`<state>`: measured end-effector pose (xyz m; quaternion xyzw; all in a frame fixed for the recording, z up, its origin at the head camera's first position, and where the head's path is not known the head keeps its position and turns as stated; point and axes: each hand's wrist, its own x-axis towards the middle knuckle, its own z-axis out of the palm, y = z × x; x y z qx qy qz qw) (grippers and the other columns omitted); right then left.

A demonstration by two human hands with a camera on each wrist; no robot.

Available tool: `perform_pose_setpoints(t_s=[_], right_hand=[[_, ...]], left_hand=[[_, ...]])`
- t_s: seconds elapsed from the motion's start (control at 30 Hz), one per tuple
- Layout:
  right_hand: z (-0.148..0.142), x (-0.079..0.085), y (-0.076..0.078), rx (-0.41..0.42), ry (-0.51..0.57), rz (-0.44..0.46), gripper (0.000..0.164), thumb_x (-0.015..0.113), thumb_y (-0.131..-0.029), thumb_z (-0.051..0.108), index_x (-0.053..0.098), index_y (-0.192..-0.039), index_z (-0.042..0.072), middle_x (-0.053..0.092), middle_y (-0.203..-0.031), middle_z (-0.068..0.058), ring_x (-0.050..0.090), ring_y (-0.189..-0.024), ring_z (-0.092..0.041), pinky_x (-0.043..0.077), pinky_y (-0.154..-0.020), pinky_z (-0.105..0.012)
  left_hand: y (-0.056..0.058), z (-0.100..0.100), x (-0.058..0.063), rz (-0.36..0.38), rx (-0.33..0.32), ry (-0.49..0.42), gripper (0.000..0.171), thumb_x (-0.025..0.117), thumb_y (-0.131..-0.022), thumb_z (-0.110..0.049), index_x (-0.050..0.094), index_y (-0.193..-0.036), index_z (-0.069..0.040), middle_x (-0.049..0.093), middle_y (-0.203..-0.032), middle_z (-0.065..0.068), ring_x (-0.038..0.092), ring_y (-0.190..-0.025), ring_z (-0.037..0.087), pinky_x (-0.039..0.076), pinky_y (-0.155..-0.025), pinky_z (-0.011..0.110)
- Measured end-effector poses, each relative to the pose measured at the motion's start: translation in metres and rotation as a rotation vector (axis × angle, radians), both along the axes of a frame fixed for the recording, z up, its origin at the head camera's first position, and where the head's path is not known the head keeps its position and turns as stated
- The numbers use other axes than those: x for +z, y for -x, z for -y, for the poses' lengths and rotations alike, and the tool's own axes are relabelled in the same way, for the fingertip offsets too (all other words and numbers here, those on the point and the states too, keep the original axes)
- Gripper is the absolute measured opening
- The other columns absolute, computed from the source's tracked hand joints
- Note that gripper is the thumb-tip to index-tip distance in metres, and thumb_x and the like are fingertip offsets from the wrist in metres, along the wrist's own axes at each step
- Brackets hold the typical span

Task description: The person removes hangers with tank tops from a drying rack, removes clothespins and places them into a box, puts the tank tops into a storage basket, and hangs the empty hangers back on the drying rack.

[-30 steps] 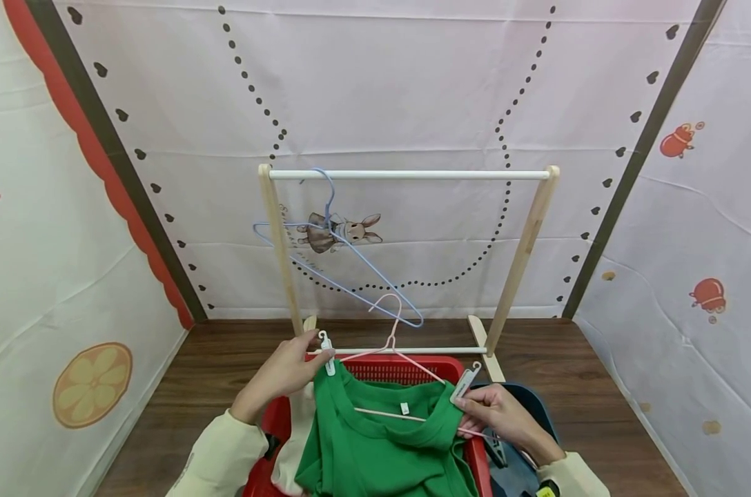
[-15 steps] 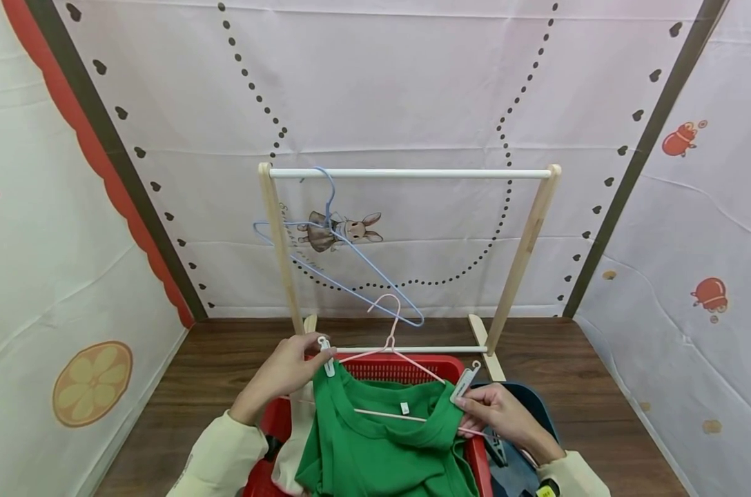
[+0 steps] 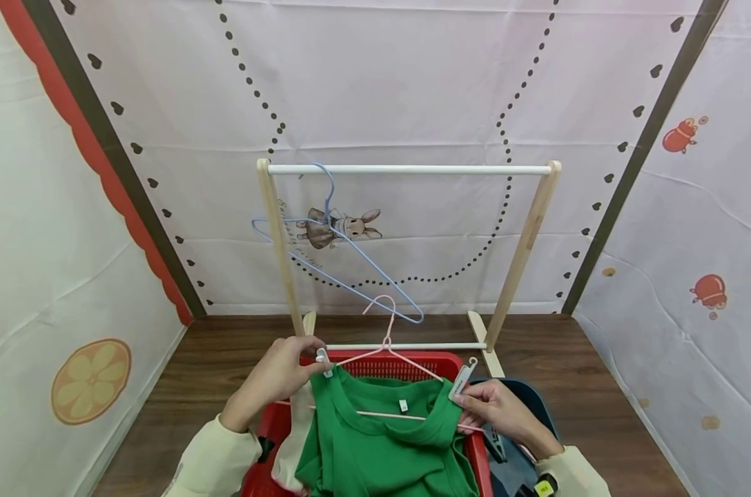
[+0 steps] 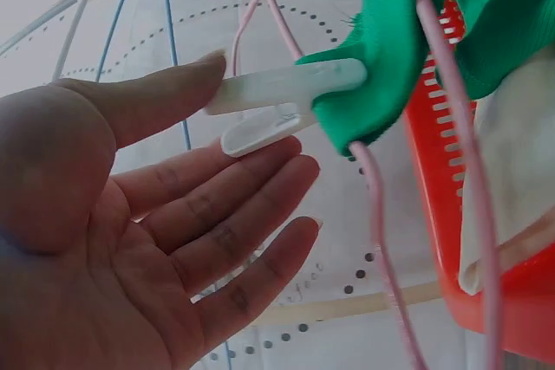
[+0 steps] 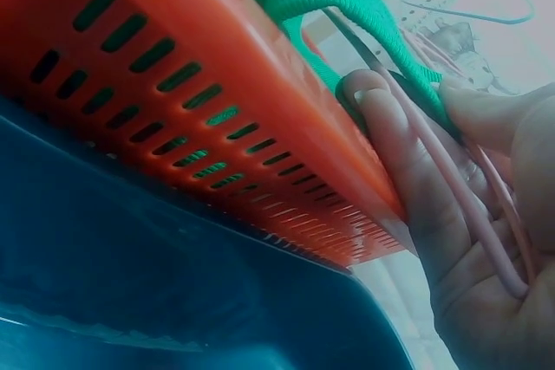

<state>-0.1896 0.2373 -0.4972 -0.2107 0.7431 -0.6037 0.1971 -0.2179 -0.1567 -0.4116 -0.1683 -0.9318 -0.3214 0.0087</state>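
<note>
- The left hand had just shifted a little: half a second earlier the left clothespin stood up with its hook end plain to see, and now it had tipped, that end no longer easy to make out.
- Its grip was narrow, thumb on one arm of the clothespin and fingertips on the other, the rest of the fingers spread loose.
- The tips of that clothespin reached over the shoulder edge of the green shirt; I couldn't tell whether they had bitten down fully.
- The right hand had hardly moved. It pinched the other shoulder together with the pink hanger, just below the right clothespin.
- To my eye, that meant the left shoulder was the one being fastened, while the right was merely being steadied.
- The shirt lay over the red basket, the hanger's arms under its shoulders and the hook above the neckline, not on the rack; so hanging it up seemed undone.
- A blue hanger hung from the top bar, and a dark blue tub sat just beside the basket.
</note>
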Motion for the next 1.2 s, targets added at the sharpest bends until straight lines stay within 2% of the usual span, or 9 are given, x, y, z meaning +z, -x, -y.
perform_pose_setpoints(t_s=[0.3, 0.43, 0.57, 0.67, 0.87, 0.97, 1.2], right_hand=[[0.000, 0.002, 0.003, 0.003, -0.005, -0.024, 0.034, 0.053, -0.104, 0.020, 0.071, -0.094, -0.007, 0.074, -0.076, -0.003, 0.070, -0.067, -0.009, 0.059, -0.063, -0.031], [0.001, 0.003, 0.002, 0.003, 0.000, -0.033, 0.034, 0.053, -0.104, 0.018, 0.070, -0.094, -0.009, 0.074, -0.076, -0.007, 0.070, -0.067, -0.008, 0.059, -0.062, -0.030], [0.001, 0.004, 0.000, 0.001, 0.002, -0.030, 0.034, 0.053, -0.104, 0.017, 0.070, -0.095, -0.010, 0.073, -0.078, -0.016, 0.070, -0.067, -0.008, 0.058, -0.062, -0.030], [0.000, 0.004, 0.000, 0.001, 0.003, -0.027, 0.034, 0.053, -0.104, 0.017, 0.070, -0.096, -0.011, 0.072, -0.079, -0.021, 0.070, -0.067, -0.008, 0.058, -0.062, -0.029], [0.000, 0.002, 0.000, 0.006, 0.007, -0.023, 0.034, 0.053, -0.104, 0.017, 0.070, -0.096, -0.012, 0.071, -0.080, -0.025, 0.070, -0.067, -0.007, 0.058, -0.062, -0.029], [-0.001, 0.000, 0.001, 0.009, 0.013, -0.026, 0.034, 0.052, -0.104, 0.017, 0.070, -0.096, -0.012, 0.072, -0.080, -0.022, 0.070, -0.067, -0.008, 0.058, -0.062, -0.029], [-0.002, -0.001, 0.000, 0.009, 0.027, -0.010, 0.034, 0.053, -0.104, 0.018, 0.070, -0.096, -0.010, 0.074, -0.077, -0.005, 0.070, -0.068, -0.008, 0.058, -0.063, -0.029]], left_hand=[[-0.006, -0.002, 0.005, -0.049, 0.038, 0.065, 0.027, 0.081, -0.083, -0.019, 0.074, -0.106, -0.006, 0.074, -0.092, 0.003, 0.069, -0.085, 0.018, 0.056, -0.078, 0.043], [-0.008, -0.004, 0.005, -0.104, 0.048, 0.075, 0.026, 0.082, -0.081, -0.020, 0.075, -0.103, -0.008, 0.075, -0.089, 0.001, 0.068, -0.081, 0.017, 0.055, -0.073, 0.039], [-0.010, -0.006, 0.005, -0.169, 0.059, 0.090, 0.024, 0.083, -0.081, -0.021, 0.075, -0.100, -0.009, 0.071, -0.077, -0.001, 0.055, -0.063, 0.011, 0.044, -0.057, 0.030], [-0.011, -0.006, 0.004, -0.202, 0.058, 0.080, 0.022, 0.082, -0.082, -0.021, 0.076, -0.099, -0.008, 0.069, -0.074, 0.000, 0.043, -0.057, 0.010, 0.034, -0.051, 0.027], [-0.013, -0.007, 0.002, -0.229, 0.049, 0.025, 0.016, 0.081, -0.083, -0.017, 0.078, -0.096, -0.009, 0.074, -0.086, 0.005, 0.046, -0.059, 0.008, 0.036, -0.052, 0.023], [-0.013, -0.008, 0.001, -0.232, 0.058, -0.002, 0.014, 0.080, -0.084, -0.016, 0.079, -0.095, -0.009, 0.075, -0.088, 0.006, 0.047, -0.059, 0.009, 0.035, -0.051, 0.023], [-0.014, -0.009, -0.003, -0.258, 0.082, -0.066, 0.008, 0.079, -0.084, -0.012, 0.080, -0.092, -0.009, 0.076, -0.092, 0.008, 0.055, -0.067, 0.011, 0.038, -0.054, 0.023]])
